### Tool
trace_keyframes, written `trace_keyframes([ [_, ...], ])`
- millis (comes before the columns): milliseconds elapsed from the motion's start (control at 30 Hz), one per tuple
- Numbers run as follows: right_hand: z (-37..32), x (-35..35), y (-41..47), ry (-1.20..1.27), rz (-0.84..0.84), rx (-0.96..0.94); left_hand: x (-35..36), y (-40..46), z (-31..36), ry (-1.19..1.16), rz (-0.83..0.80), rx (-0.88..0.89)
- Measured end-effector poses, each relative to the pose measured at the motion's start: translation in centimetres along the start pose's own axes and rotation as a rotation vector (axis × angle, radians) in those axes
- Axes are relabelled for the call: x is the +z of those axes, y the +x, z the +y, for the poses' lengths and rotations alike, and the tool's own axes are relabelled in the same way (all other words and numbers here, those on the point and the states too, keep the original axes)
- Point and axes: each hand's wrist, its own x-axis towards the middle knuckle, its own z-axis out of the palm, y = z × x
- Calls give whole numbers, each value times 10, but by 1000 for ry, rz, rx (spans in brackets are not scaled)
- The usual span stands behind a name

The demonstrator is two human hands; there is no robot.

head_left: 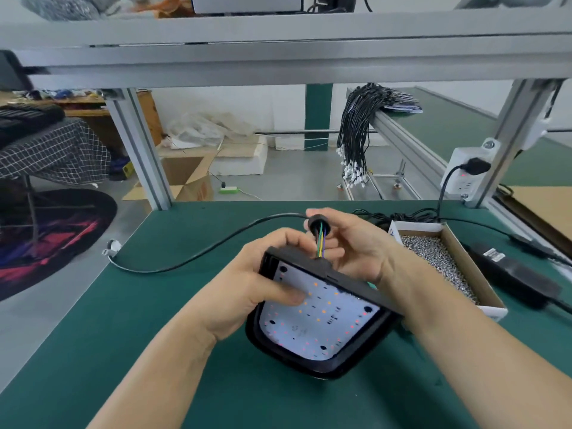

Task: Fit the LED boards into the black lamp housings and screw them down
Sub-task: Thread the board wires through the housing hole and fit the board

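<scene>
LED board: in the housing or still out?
In. The white LED board lies inside the black housing, rim around it; left hand thumb presses it.

The black lamp housing (312, 363) is tilted, its near rounded edge on the green mat, its far edge raised. The white LED board (322, 320), dotted with orange and red LEDs, sits inside it. Coloured wires (320, 243) rise from its far edge.

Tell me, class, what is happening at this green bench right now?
A person is fitting a white LED board into a black lamp housing tilted up off the green bench. The left hand grips the housing, thumb pressing on the board. The right hand holds the coloured wires and their black grommet. A box of screws waits alongside.
</scene>
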Motion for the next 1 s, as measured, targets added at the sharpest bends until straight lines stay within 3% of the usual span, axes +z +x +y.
trace_keyframes([
  [233,27,-24,-16,-93,64,-111,2,-4,-3,-17,9,21],
  [400,40,-37,-34,-68,277,-532,3,-2,-4,-42,-51,-9],
  [533,54,-43,-47,-133,384,-438,4,2,-3,-7,-97,-33],
  [700,48,-34,-51,-183,192,-322,7,7,1,-28,-218,-60],
  [833,48,-26,-39,-35,171,-314,5,6,-1,-65,-169,-45],
  [1000,59,-4,-37,-52,152,-358,5,0,-6,-192,-75,-18],
])
